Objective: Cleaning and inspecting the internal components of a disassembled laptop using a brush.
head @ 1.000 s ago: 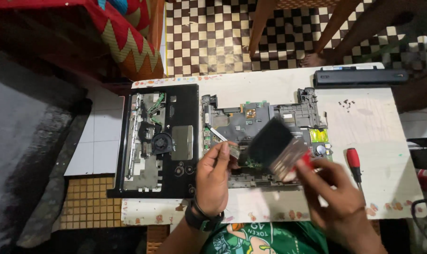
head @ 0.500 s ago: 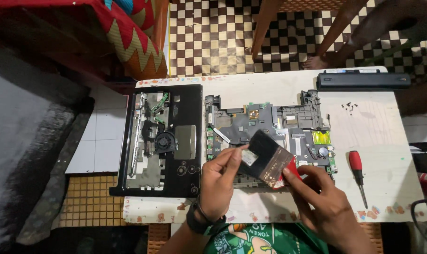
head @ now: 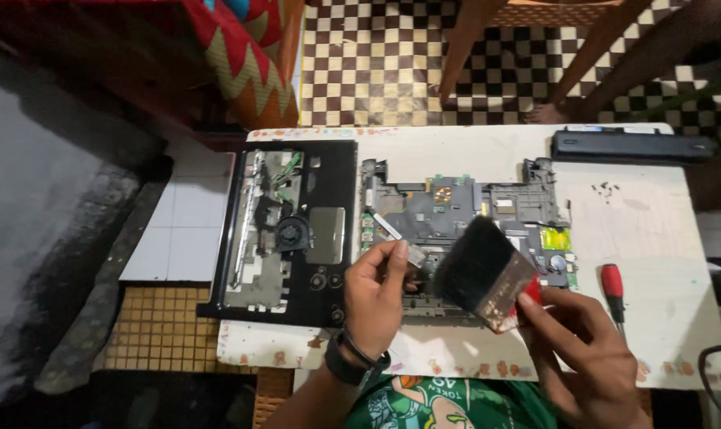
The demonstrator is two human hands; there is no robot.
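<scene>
- paintbrush [head: 481, 272]: black bristles, red handle
- screwdriver [head: 612, 284]: red grip
- tabletop [head: 655, 238]: white
- floor [head: 392, 71]: brown-and-cream checks
- laptop shell [head: 285, 230]: black

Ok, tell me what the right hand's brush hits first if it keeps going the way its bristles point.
Likely the laptop motherboard: the right hand aims the paintbrush up-left over it, though height above the board is unclear.

Both arms are bare, without sleeves. A black wristwatch [head: 351, 363] circles the wrist just below the left hand [head: 376, 294]. Between the forearms shows a green printed shirt [head: 440, 405].
</scene>
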